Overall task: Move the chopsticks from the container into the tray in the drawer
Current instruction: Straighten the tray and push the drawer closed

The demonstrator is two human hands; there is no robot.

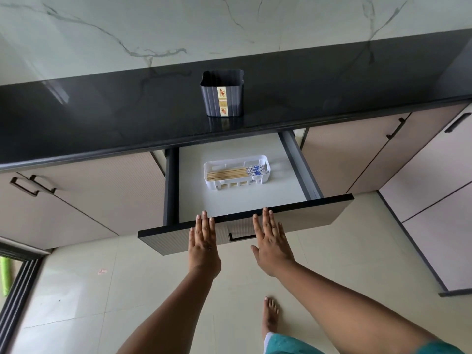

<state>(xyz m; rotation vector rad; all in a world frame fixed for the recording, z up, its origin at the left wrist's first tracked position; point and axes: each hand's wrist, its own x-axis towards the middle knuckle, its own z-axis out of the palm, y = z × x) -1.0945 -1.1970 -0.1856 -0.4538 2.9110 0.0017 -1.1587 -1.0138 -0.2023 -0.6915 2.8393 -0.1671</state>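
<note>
A bundle of wooden chopsticks [236, 172] with blue-patterned ends lies flat in a white plastic tray [212, 166] on the floor of the open drawer [229, 204]. The dark grey container [222, 93], with a flowered label, stands upright on the black countertop behind the drawer; no chopsticks show inside it. My left hand [203, 242] and my right hand [269, 242] lie flat with straight fingers against the drawer front, one on each side of its black handle [241, 236]. Neither hand holds anything.
The black countertop [102, 118] runs across the view under a marbled wall. Closed beige cabinet doors [102, 190] with dark handles flank the drawer, more at the right [434, 175]. A bare foot [270, 315] stands on the tiled floor below.
</note>
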